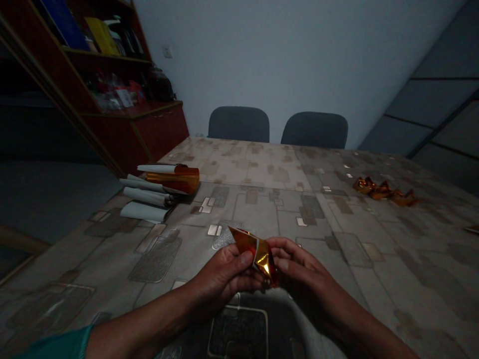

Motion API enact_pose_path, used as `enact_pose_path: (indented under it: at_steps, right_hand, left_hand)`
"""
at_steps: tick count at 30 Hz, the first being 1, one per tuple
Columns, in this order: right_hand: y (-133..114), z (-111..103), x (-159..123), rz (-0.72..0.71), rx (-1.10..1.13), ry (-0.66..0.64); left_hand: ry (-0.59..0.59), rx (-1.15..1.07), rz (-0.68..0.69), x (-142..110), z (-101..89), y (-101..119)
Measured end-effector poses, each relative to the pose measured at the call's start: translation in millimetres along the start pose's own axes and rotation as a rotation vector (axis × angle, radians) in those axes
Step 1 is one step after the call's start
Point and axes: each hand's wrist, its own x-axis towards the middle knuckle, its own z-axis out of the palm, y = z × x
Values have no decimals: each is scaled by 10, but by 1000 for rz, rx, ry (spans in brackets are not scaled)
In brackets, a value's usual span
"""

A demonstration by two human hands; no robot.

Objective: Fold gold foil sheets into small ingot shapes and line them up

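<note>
A piece of shiny gold foil paper point(265, 260), folded to a point at its upper left, is held between my two hands above the near part of the table. My left hand point(230, 271) pinches it from the left, thumb on top and fingers beneath. Around its right side curl the fingers of my right hand point(299, 267), partly hidden behind the paper. Several folded gold paper pieces point(385, 190) stand in a row at the right. On the left lies a stack of curled foil sheets point(172, 180), gold on one face and whitish on the other.
A patterned cloth covers the table point(239, 199). Two grey chairs, a left one point(238, 123) and a right one point(315, 129), stand at the far edge before a pale wall. A reddish wooden cabinet point(149, 134) with loaded shelves is at the left.
</note>
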Motion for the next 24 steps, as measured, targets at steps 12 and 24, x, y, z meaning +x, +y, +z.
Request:
enact_pose_path:
  at_steps: [12, 24]
  right_hand:
    - [210, 115, 103, -196, -392, 256]
    - [154, 111, 7, -356, -662, 330]
  left_hand:
    - [77, 26, 81, 12, -1, -59]
    - [33, -13, 70, 23, -23, -34]
